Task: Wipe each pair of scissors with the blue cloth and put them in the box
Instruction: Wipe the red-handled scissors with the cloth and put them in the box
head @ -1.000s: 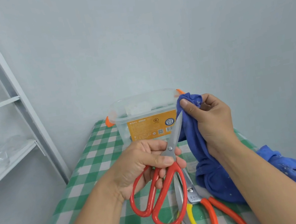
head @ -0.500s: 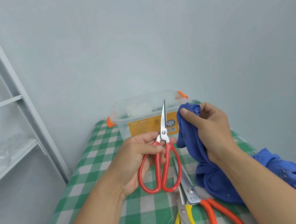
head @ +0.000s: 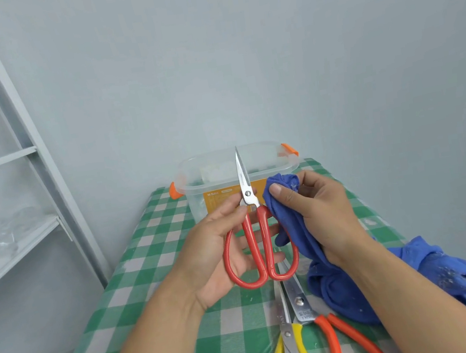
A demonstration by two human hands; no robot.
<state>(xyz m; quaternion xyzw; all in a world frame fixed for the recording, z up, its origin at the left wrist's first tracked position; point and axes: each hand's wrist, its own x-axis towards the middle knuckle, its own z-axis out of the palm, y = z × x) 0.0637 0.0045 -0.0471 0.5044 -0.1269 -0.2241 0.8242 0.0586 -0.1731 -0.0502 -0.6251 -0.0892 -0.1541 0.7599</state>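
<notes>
My left hand (head: pixel 212 253) holds the red-handled scissors (head: pixel 256 243) upright by the handles, thumb near the pivot, blades closed and pointing up in front of the clear plastic box (head: pixel 265 159). My right hand (head: pixel 319 211) grips a bunch of the blue cloth (head: pixel 288 216) just right of the scissors, touching the right handle; the rest of the cloth trails down to the table's right edge. Two more pairs lie on the table below: yellow-and-black scissors (head: pixel 288 338) and orange-handled scissors (head: pixel 325 323).
The box has orange clips and an orange label and stands at the far end of the green checked table (head: pixel 141 297), against the wall. A grey metal shelf frame (head: pixel 10 168) stands to the left, off the table.
My left hand turned the red scissors from tilted right to upright, away from the cloth, and now holds them lower on the handles. My right hand with the cloth stayed about where it was.
</notes>
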